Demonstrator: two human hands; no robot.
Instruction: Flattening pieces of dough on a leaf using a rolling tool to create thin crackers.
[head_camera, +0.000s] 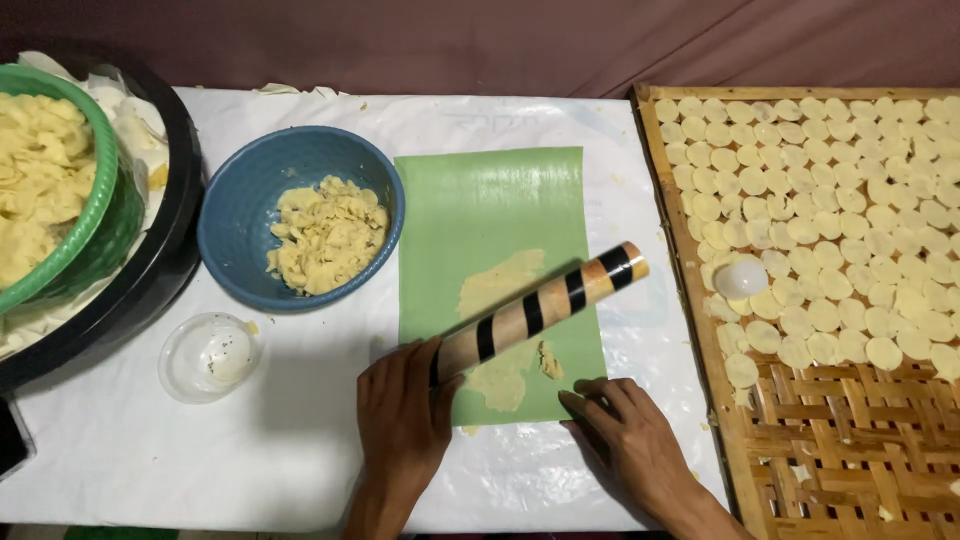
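A green sheet (490, 210) lies on a white plastic-covered table, with flattened yellow dough (500, 285) on it. A tan rolling pin with black stripes (545, 305) lies slanted across the dough. My left hand (400, 420) grips the pin's near end. My right hand (625, 435) presses flat on the sheet's near right corner, fingers together, holding nothing.
A blue bowl (235, 215) holds dough scraps. A green basket (105, 200) of dough sits in a black tub (180, 215) at left. A small clear cup (208, 355) stands nearby. A woven bamboo tray (830, 440) with several round dough discs and a white round cutter (740, 278) lies at right.
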